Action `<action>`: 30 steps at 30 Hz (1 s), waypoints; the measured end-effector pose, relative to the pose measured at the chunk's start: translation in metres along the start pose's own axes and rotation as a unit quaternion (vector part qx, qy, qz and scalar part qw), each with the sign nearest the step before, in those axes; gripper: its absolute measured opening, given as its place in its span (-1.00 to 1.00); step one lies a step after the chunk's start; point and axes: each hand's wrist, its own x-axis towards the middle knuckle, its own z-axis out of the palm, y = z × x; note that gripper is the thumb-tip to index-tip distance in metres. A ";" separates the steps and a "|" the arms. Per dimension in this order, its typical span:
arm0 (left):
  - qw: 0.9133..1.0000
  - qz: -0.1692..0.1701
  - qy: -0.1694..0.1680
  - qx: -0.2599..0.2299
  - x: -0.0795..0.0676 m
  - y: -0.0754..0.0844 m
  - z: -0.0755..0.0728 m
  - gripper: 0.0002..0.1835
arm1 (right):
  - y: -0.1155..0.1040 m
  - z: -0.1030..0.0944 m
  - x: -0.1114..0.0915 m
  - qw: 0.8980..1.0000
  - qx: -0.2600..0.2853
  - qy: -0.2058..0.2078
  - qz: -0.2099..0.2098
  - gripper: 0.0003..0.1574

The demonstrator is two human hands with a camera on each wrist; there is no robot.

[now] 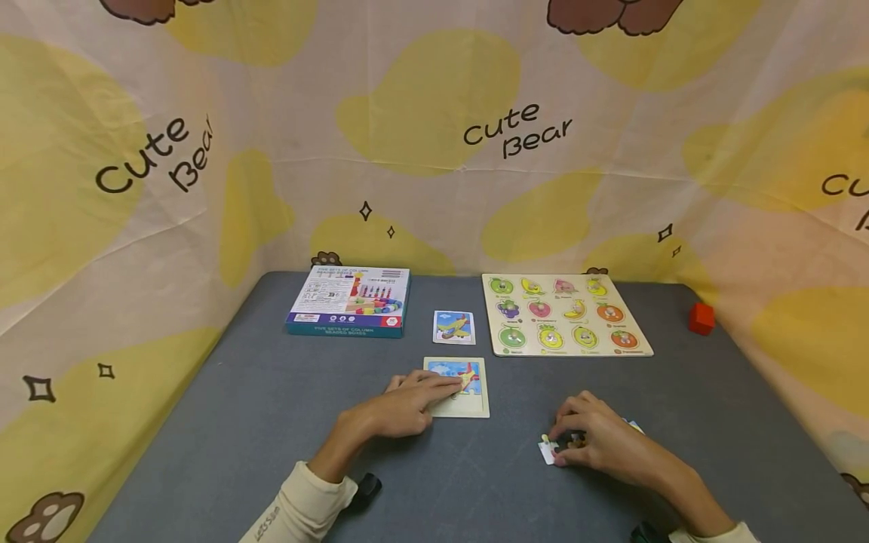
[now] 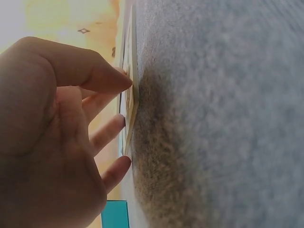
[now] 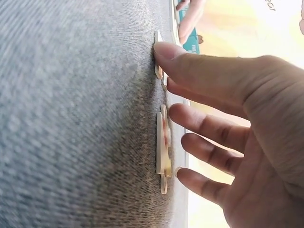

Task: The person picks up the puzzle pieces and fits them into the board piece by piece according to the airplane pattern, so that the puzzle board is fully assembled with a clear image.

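My left hand (image 1: 403, 406) lies with fairly straight fingers across a small puzzle board (image 1: 468, 407) bearing a partly assembled airplane picture. In the left wrist view its thumb (image 2: 116, 81) touches the board's edge. Right of the board, my right hand (image 1: 604, 443) pinches a small white-edged puzzle piece (image 1: 546, 451) between thumb and index finger, low over the table. The right wrist view has the thumb on this piece's (image 3: 158, 71) edge, while the other fingers spread over more loose pieces (image 3: 163, 147). Another piece (image 1: 634, 425) peeks out behind the right hand.
Beyond the board lies an airplane picture card (image 1: 454, 327). A beaded-toy box (image 1: 346, 302) stands at the back left, and a fruit puzzle board (image 1: 563, 313) at the back right. Near the right edge sits a red block (image 1: 701, 319). Printed cloth hangs behind the grey table (image 1: 271, 407).
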 end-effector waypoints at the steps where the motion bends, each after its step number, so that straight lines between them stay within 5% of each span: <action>1: 1.000 -0.001 0.000 -0.004 0.000 0.000 -0.001 -0.25 | 0.000 -0.001 0.000 1.000 0.002 -0.003 0.002 -0.78; 18: 0.999 0.004 0.024 -0.033 0.002 -0.009 -0.006 -0.39 | 0.000 -0.002 0.003 1.000 -0.009 -0.016 0.014 -0.80; 30: 0.998 -0.026 0.038 -0.035 -0.003 -0.014 -0.013 -0.45 | -0.004 0.003 0.010 0.999 -0.029 0.020 -0.013 -0.79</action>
